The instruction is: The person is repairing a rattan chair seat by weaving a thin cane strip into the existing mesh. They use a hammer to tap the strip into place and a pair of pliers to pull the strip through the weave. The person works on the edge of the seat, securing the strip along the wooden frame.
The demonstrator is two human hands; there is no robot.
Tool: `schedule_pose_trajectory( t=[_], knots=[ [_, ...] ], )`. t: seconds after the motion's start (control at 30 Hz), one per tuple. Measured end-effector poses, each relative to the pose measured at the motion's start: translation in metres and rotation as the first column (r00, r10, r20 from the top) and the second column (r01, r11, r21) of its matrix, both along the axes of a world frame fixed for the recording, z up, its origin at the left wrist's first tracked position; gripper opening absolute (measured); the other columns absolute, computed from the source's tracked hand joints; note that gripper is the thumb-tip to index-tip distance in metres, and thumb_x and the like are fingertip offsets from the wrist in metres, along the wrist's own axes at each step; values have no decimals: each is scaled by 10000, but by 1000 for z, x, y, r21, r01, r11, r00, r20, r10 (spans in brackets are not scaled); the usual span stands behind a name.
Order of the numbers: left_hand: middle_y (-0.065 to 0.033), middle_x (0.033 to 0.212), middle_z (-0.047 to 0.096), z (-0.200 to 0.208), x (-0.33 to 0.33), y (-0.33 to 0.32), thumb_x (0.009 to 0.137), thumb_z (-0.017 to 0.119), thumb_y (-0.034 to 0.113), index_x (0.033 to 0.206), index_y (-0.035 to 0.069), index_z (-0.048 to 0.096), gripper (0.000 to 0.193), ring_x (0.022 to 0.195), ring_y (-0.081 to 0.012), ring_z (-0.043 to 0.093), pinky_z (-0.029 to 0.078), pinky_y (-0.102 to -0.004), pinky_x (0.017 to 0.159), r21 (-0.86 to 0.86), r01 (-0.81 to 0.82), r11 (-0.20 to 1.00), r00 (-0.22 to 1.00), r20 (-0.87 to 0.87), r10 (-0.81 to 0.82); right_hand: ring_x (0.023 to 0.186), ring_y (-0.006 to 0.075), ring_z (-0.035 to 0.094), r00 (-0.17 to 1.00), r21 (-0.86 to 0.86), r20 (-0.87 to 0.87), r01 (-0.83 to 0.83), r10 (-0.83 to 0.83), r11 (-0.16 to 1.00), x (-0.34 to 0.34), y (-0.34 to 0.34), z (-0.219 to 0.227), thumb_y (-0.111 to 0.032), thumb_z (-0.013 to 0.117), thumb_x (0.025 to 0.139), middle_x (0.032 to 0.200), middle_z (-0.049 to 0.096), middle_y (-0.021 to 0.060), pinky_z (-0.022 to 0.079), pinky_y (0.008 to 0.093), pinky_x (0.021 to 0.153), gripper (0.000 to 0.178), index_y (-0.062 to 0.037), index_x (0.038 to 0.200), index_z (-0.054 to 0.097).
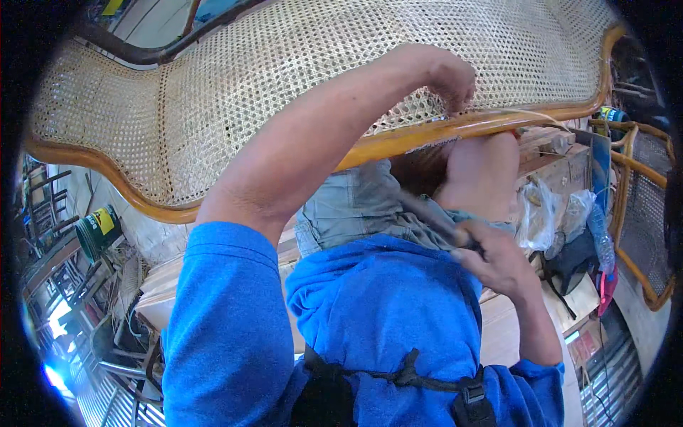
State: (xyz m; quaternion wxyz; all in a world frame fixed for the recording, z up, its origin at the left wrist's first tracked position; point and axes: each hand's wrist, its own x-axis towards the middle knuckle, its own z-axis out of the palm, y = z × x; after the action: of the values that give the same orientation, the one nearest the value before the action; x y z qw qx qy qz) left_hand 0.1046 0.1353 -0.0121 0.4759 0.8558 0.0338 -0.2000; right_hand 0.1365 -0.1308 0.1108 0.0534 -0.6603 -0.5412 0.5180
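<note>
A woven cane panel (299, 78) in a curved, varnished wooden frame (398, 144) lies across my lap. My left arm reaches over it, and my left hand (452, 77) is bent down at the panel's near edge by the rail. Its fingers are drawn together; what they pinch, if anything, is hidden. Close by, a loose pale cane strand (533, 114) curves along the rail. Nearer my body, my right hand (494, 256) is closed round a dark, rod-like tool (430, 215). That tool is blurred, and I cannot make out its head.
Wooden boards (167, 292) lie beneath me. To the right are plastic bags (538, 215), a clear bottle (601, 238), a black bag (573, 267) and another cane-and-wood frame (626, 206). A green can (99, 231) stands at left near stacked chair frames (53, 213).
</note>
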Motion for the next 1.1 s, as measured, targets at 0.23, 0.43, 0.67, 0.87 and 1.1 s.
schedule_pose_trajectory(
  t=[0.23, 0.43, 0.67, 0.87, 1.1],
  knots=[
    [-16, 688, 639, -5, 3, 4, 692, 707, 155, 840, 45, 683, 185, 648, -125, 552, 445, -317, 613, 11, 35, 999, 999, -3, -35, 636, 208, 577, 846, -329, -18, 498, -532, 803, 17, 3, 5, -290, 486, 905, 705, 544, 126, 458, 333, 590, 270, -42, 1012, 493],
    [-8, 685, 639, -13, 3, 7, 685, 707, 154, 821, 33, 687, 183, 617, -123, 546, 448, -307, 594, -133, -22, 991, 999, -25, 19, 630, 196, 550, 880, 339, 168, 372, -444, 864, 7, -7, -20, -198, 601, 837, 669, 515, 95, 443, 339, 601, 215, -29, 930, 507],
    [-8, 673, 634, -11, 2, 8, 677, 714, 150, 825, 28, 689, 193, 617, -115, 549, 446, -302, 576, -104, 9, 995, 1000, 0, -9, 590, 215, 535, 884, 0, 66, 464, -463, 886, 11, 6, -19, -208, 594, 851, 639, 496, 87, 435, 368, 584, 205, -25, 882, 506],
    [-17, 668, 634, -9, 2, 8, 673, 722, 155, 833, 35, 689, 202, 617, -113, 554, 447, -300, 583, -159, 8, 987, 1000, 4, -8, 454, 144, 485, 885, -36, -79, 457, -459, 889, 5, 13, -17, -304, 467, 942, 579, 470, 45, 400, 294, 452, 282, -31, 880, 494],
    [-21, 702, 655, -17, 4, 10, 688, 735, 166, 866, 35, 689, 225, 625, -116, 562, 457, -309, 592, -218, -60, 974, 993, -114, 36, 445, 100, 473, 793, -117, -171, 573, -585, 811, 3, 13, -21, -304, 432, 961, 585, 478, 21, 394, 256, 420, 280, -47, 863, 487]
  ],
)
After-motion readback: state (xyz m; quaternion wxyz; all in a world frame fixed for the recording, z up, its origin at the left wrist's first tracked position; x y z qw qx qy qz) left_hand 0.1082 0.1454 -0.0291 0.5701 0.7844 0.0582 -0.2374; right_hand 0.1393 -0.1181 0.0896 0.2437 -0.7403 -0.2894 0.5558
